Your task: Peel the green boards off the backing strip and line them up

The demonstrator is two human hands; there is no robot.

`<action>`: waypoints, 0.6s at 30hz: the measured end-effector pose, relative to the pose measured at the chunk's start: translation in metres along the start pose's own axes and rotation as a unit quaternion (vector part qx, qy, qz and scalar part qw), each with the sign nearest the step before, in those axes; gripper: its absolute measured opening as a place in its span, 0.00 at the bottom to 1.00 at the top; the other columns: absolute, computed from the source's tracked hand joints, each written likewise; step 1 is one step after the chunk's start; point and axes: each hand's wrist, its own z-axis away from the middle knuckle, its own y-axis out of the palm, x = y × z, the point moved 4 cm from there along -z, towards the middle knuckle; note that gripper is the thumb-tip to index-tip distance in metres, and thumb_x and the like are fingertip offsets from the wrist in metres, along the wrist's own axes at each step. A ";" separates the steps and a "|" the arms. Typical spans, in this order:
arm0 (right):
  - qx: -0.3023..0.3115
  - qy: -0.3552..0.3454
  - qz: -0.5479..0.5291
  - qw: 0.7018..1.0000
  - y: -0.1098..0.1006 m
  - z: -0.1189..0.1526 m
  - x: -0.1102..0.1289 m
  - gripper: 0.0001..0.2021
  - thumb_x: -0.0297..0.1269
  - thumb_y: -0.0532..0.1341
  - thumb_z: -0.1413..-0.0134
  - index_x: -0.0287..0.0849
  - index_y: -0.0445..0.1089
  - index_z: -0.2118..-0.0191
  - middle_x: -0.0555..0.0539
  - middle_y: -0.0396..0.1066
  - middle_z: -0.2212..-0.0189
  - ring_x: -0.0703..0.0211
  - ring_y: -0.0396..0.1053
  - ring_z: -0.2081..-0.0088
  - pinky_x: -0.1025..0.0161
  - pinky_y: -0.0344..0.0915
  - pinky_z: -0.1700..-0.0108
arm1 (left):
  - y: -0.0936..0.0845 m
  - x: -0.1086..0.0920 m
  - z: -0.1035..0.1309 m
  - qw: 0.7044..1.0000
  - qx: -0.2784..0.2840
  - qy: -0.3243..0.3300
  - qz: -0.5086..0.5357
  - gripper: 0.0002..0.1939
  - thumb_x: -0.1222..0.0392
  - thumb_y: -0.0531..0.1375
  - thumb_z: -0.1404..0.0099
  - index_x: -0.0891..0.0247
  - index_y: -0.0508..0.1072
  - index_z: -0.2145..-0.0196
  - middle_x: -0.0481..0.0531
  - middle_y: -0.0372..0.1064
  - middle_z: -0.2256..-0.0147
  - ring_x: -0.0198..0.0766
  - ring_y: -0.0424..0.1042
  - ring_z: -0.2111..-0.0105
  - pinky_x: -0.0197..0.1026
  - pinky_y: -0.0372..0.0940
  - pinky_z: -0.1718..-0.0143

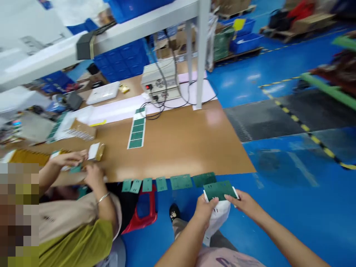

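Note:
A green label [218,190] on white backing is held between my two hands, beyond the table's front edge. My left hand [205,209] pinches its left end, thumb on top. At its right end, my right hand [246,203] grips it the same way. White material [218,218] hangs below the label; I cannot tell whether it is joined to the backing. Several green labels stick along the front edge, among them a dark wide one [204,179], a wide one [181,181] and a small one [147,184].
A strip of green labels [137,129] lies on the brown table [183,141]. Behind it stand white power units [161,79] with cables, beside a shelf post [200,55]. A co-worker's hands [94,176] work at the left. A red stool [144,215] stands under the edge.

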 end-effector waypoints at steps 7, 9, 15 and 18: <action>0.175 -0.121 0.067 0.975 0.127 -0.003 0.012 0.20 0.51 0.57 0.58 0.38 0.71 0.67 0.42 0.69 0.67 0.50 0.64 0.61 0.58 0.60 0.59 | -0.102 -0.049 0.089 0.995 -0.096 0.025 0.003 0.23 0.59 0.65 0.56 0.70 0.70 0.61 0.60 0.71 0.66 0.42 0.70 0.69 0.42 0.62 0.64; 0.192 -0.141 0.071 0.969 0.157 -0.005 0.026 0.19 0.51 0.57 0.59 0.38 0.72 0.69 0.42 0.69 0.67 0.50 0.64 0.62 0.57 0.59 0.58 | -0.124 -0.067 0.108 0.989 -0.137 0.059 0.005 0.22 0.59 0.65 0.55 0.70 0.70 0.62 0.60 0.71 0.67 0.43 0.70 0.68 0.43 0.62 0.63; 0.262 -0.064 -0.054 0.962 0.248 -0.002 0.062 0.21 0.52 0.58 0.61 0.36 0.70 0.69 0.44 0.71 0.72 0.53 0.66 0.68 0.59 0.62 0.66 | -0.183 -0.109 0.146 0.950 -0.283 0.132 -0.016 0.21 0.54 0.65 0.56 0.69 0.70 0.66 0.57 0.71 0.70 0.41 0.70 0.70 0.41 0.63 0.65; 0.231 -0.021 -0.079 0.970 0.290 -0.004 0.072 0.20 0.51 0.59 0.63 0.37 0.69 0.73 0.46 0.70 0.77 0.56 0.65 0.75 0.62 0.61 0.73 | -0.219 -0.131 0.158 0.913 -0.367 0.164 -0.077 0.22 0.51 0.64 0.57 0.68 0.68 0.67 0.55 0.71 0.71 0.39 0.70 0.71 0.40 0.64 0.68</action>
